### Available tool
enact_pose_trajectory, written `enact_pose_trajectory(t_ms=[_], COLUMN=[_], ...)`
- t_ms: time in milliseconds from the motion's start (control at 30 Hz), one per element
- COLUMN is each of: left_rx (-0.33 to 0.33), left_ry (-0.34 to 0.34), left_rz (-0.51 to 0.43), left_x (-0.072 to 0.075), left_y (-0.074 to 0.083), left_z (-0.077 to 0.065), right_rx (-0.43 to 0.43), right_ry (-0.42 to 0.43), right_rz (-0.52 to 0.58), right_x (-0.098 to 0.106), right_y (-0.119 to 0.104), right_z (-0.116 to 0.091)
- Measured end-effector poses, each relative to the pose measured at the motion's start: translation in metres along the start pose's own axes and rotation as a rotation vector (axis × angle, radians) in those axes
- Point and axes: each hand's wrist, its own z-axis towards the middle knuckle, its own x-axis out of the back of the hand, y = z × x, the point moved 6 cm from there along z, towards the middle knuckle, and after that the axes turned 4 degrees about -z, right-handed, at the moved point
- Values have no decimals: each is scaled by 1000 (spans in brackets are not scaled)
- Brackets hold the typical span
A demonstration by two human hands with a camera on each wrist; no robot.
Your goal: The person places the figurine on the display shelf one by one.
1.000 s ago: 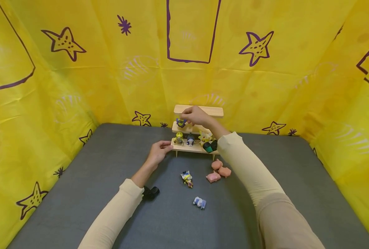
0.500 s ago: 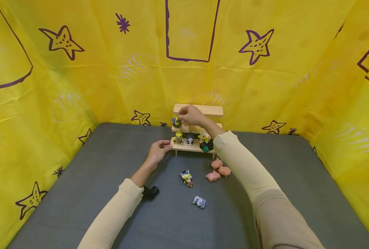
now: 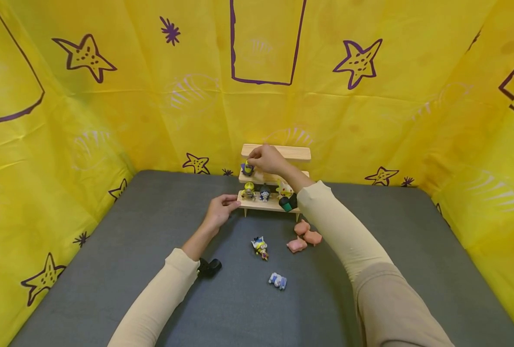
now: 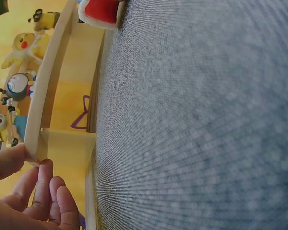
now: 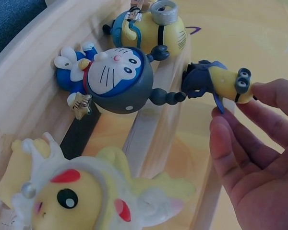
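Observation:
A three-tier wooden display stand (image 3: pixel 276 152) stands at the back of the grey table. My right hand (image 3: pixel 267 159) pinches the head of a small minion figure (image 5: pixel 225 81) in dark blue clothes, at the left end of the middle shelf. My left hand (image 3: pixel 220 212) grips the left end of the bottom shelf, thumb above and fingers below. On that shelf, left to right, are a yellow minion figure (image 5: pixel 173 33), a Doraemon figure (image 5: pixel 117 72) in a dark hood and a Pikachu figure (image 5: pixel 81 191), partly covered by the right wrist's camera in the head view.
On the table before the stand lie another minion figure (image 3: pixel 260 247), a white-and-blue figure (image 3: pixel 278 281) and three pink pig figures (image 3: pixel 297 245). A yellow cloth (image 3: pixel 152 130) with purple drawings rises behind and at both sides.
My right hand has shifted slightly left with the minion figure, bringing it to the left end of the middle shelf and turning it a little. My left hand stays on the stand.

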Motion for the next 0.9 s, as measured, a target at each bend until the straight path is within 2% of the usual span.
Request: enact_pose_trajectory(t_ms=[433,900], left_rx=[7,8], left_ry=[1,5], left_rz=[-4,-4], left_x=[0,-1], left_y=[0,0], left_z=[1,1], right_rx=[5,11], right_ry=[4,-7], right_rz=[-38,-27], right_x=[2,3], right_y=[0,1], right_z=[2,-1])
